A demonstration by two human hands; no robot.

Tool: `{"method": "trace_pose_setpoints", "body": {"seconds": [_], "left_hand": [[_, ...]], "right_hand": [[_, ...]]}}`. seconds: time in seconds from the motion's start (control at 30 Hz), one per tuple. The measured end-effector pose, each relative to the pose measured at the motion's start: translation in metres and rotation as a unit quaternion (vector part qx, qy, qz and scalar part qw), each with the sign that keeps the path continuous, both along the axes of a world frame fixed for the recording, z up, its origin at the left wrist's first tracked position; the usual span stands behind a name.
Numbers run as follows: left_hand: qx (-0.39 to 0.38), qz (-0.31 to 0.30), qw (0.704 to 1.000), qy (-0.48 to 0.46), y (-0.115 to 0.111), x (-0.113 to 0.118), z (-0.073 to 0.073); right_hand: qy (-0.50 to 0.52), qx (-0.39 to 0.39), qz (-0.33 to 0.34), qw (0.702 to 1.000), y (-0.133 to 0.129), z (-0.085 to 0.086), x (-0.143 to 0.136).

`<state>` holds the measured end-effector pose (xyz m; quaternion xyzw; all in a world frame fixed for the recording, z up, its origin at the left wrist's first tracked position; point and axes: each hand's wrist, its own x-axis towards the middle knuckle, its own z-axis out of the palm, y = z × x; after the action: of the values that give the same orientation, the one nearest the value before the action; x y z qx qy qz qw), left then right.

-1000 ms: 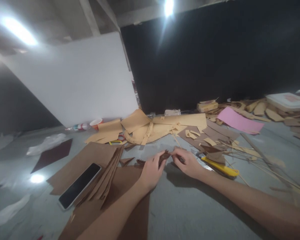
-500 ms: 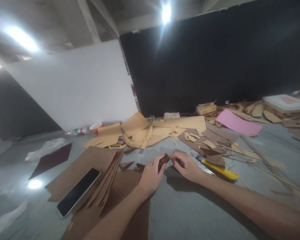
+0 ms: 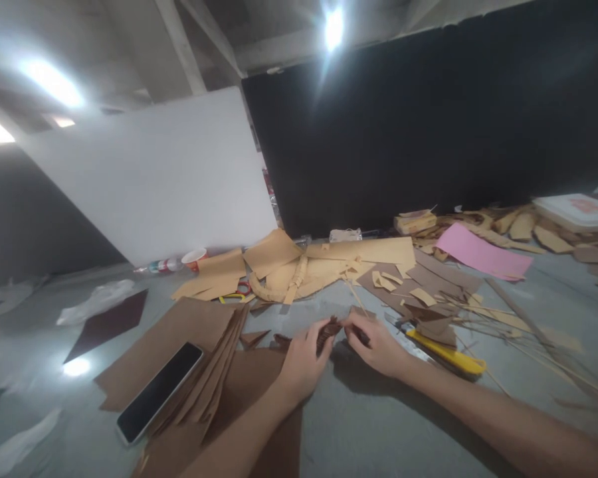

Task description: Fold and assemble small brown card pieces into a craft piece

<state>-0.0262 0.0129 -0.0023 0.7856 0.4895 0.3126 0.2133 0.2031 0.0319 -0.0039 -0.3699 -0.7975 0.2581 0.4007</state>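
Observation:
Over the middle of the grey table, my left hand (image 3: 303,362) is closed around a small brown folded paper piece (image 3: 330,330) with ragged layered edges. The fingertips of my right hand (image 3: 373,342) pinch at its right end; exactly what they grip is partly hidden. Left of my hands lies a stack of brown paper sheets (image 3: 179,318), fanned at its right side, with a phone (image 3: 160,392) on top. A yellow utility knife (image 3: 446,352) rests just right of my right hand. Small brown scraps (image 3: 254,338) lie near my left hand.
Tan paper pieces (image 3: 359,251) spread along the back, with scissors (image 3: 236,292) and a paper cup (image 3: 194,259) at their left. Pink paper (image 3: 483,252), a white box (image 3: 578,211), thin strips and many scraps cover the right. White and black boards (image 3: 408,126) stand behind.
The whole view has shifted slightly, so things sit a little lower and further right. Both hands stay together at the brown paper piece, with only small finger movement.

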Motion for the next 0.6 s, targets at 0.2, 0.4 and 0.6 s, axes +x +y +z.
{"method": "trace_pose_setpoints", "body": {"seconds": [0.2, 0.4, 0.6], "left_hand": [[-0.005, -0.006, 1.0, -0.006, -0.0022, -0.0008, 0.0003], [-0.014, -0.004, 1.0, -0.023, -0.0047, -0.0042, 0.002], [-0.022, -0.002, 0.999, -0.028, -0.0067, -0.0066, 0.002]], "right_hand": [[-0.012, -0.002, -0.003, 1.0, -0.0005, -0.0026, -0.0003], [-0.016, -0.011, 0.008, 1.0, -0.0017, -0.005, 0.0011], [-0.022, -0.004, 0.022, 1.0, -0.0034, -0.0018, 0.0007]]}}
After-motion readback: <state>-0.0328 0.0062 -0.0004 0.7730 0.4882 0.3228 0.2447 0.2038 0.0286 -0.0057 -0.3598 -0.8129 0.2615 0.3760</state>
